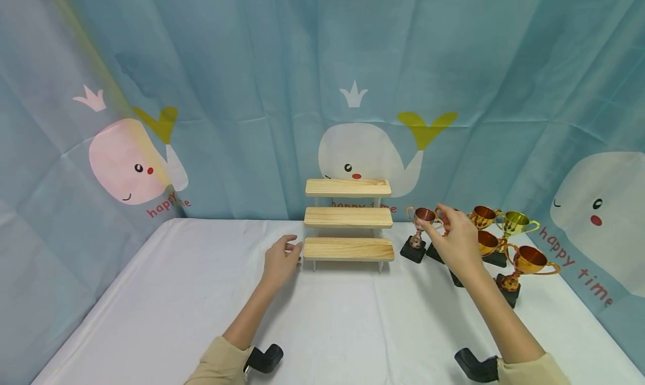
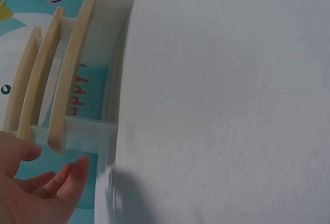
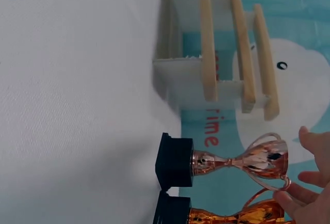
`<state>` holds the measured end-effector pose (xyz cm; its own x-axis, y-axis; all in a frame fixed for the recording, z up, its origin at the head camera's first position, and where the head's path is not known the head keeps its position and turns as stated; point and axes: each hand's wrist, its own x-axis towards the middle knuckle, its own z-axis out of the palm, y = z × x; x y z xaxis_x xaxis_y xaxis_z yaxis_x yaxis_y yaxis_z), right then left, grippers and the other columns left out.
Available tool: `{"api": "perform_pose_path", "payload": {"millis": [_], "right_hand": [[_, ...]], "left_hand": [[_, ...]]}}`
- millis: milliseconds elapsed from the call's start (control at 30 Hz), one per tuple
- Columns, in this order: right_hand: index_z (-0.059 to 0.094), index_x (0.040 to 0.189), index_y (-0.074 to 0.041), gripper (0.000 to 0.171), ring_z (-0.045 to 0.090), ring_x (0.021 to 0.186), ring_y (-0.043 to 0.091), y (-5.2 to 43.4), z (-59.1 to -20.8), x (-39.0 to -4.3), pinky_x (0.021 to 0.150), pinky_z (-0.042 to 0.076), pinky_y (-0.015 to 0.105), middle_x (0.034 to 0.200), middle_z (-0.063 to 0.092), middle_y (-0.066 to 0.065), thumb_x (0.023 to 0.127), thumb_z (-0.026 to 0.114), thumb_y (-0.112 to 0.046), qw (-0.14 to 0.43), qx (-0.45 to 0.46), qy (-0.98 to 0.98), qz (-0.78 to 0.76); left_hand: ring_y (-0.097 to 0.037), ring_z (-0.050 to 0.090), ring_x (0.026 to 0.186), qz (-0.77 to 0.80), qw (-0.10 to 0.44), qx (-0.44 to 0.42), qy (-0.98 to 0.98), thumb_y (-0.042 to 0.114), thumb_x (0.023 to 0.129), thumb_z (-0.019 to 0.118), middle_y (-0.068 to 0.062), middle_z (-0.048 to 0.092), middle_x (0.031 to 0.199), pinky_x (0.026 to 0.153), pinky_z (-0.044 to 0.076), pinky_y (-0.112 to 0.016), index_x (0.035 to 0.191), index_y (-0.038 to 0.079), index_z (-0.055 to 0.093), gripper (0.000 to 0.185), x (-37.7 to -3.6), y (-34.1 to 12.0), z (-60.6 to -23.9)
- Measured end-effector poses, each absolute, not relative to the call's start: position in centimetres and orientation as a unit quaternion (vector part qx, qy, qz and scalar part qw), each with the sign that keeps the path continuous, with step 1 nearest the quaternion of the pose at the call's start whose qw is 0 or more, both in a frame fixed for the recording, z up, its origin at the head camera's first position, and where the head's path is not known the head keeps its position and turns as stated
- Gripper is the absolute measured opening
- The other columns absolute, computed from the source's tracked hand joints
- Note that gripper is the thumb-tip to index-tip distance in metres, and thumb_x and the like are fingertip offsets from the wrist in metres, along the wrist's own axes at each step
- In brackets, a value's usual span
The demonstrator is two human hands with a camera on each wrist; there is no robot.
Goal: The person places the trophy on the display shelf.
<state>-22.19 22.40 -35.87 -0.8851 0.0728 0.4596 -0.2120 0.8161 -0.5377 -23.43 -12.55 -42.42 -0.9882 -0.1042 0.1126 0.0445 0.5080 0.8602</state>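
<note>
Here the right hand [image 1: 453, 240] hovers with loosely spread fingers, its grip wide and holding nothing, just beside the rim of a small copper-coloured trophy cup on a black block base [image 1: 418, 234]. That cup stands upright at the left edge of a cluster of gold trophy cups [image 1: 509, 236], near the three-tier pale wooden step shelf [image 1: 348, 220]. The left hand [image 1: 281, 262], relaxed and empty, rests by the shelf's lower left corner. Bare white-clothed surface [image 1: 353, 323] spreads toward the near edge.
</note>
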Motion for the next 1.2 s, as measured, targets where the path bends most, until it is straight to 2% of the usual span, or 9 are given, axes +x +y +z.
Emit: {"api": "perform_pose_path", "payload": {"millis": [167, 367, 600, 733, 933, 1100, 1200], "right_hand": [[0.049, 0.148, 0.012, 0.065, 0.061, 0.104, 0.049, 21.9, -36.4, -22.6, 0.081, 0.058, 0.063, 0.132, 0.058, 0.039, 0.102, 0.074, -0.026, 0.21, 0.022, -0.928, 0.307], [0.041, 0.153, 0.013, 0.074, 0.064, 0.112, 0.053, 21.4, -37.3, -23.1, 0.094, 0.061, 0.063, 0.134, 0.057, 0.039, 0.101, 0.075, -0.026, 0.187, -0.009, -0.923, 0.335], [0.042, 0.153, 0.012, 0.072, 0.064, 0.116, 0.051, 21.2, -38.3, -23.4, 0.099, 0.062, 0.061, 0.142, 0.055, 0.036, 0.099, 0.078, -0.019, 0.212, -0.017, -0.904, 0.37], [0.044, 0.152, 0.012, 0.07, 0.065, 0.115, 0.051, 21.1, -38.9, -23.6, 0.098, 0.062, 0.06, 0.138, 0.057, 0.036, 0.097, 0.079, -0.015, 0.236, -0.016, -0.889, 0.391], [0.048, 0.149, 0.011, 0.067, 0.066, 0.113, 0.049, 20.9, -39.7, -24.0, 0.096, 0.063, 0.059, 0.134, 0.06, 0.034, 0.095, 0.081, -0.011, 0.275, -0.005, -0.869, 0.411], [0.052, 0.146, 0.01, 0.065, 0.068, 0.108, 0.046, 20.8, -40.1, -24.3, 0.094, 0.062, 0.057, 0.128, 0.063, 0.033, 0.092, 0.083, -0.007, 0.303, 0.0, -0.855, 0.421], [0.053, 0.145, 0.01, 0.064, 0.068, 0.105, 0.046, 20.8, -40.3, -24.5, 0.092, 0.063, 0.057, 0.122, 0.065, 0.033, 0.091, 0.084, -0.004, 0.316, 0.002, -0.85, 0.421]], "left_hand": [[-0.031, 0.076, 0.08, -0.532, 0.07, 0.016, -0.844, 0.013, 0.107, 0.059, -0.026, 0.071, 0.109, 0.068, 0.068, -0.035, 0.14, -0.012, 0.057, 0.041, -23.3, -12.3, -42.8], [-0.028, 0.077, 0.075, -0.561, 0.065, 0.022, -0.825, 0.011, 0.106, 0.061, -0.027, 0.071, 0.11, 0.069, 0.068, -0.03, 0.141, -0.012, 0.056, 0.041, -23.4, -12.0, -43.4], [-0.019, 0.075, 0.073, -0.642, 0.042, 0.06, -0.763, 0.008, 0.106, 0.06, -0.027, 0.07, 0.11, 0.072, 0.067, -0.023, 0.141, -0.015, 0.054, 0.042, -23.0, -11.5, -43.4], [-0.013, 0.071, 0.082, -0.72, 0.013, 0.085, -0.689, 0.005, 0.107, 0.058, -0.032, 0.065, 0.12, 0.077, 0.066, -0.019, 0.144, -0.017, 0.049, 0.044, -22.8, -11.1, -43.5], [-0.013, 0.067, 0.1, -0.791, -0.024, 0.12, -0.599, 0.006, 0.107, 0.059, -0.032, 0.051, 0.146, 0.091, 0.064, -0.019, 0.149, -0.015, 0.045, 0.049, -22.4, -10.8, -43.7], [-0.012, 0.068, 0.102, -0.815, -0.027, 0.135, -0.562, 0.004, 0.107, 0.06, -0.032, 0.049, 0.15, 0.098, 0.063, -0.023, 0.151, -0.014, 0.043, 0.051, -21.9, -10.5, -43.8], [-0.016, 0.068, 0.108, -0.826, -0.02, 0.137, -0.546, 0.003, 0.107, 0.058, -0.032, 0.048, 0.15, 0.103, 0.061, -0.026, 0.151, -0.015, 0.042, 0.05, -21.7, -10.1, -43.9]]}}
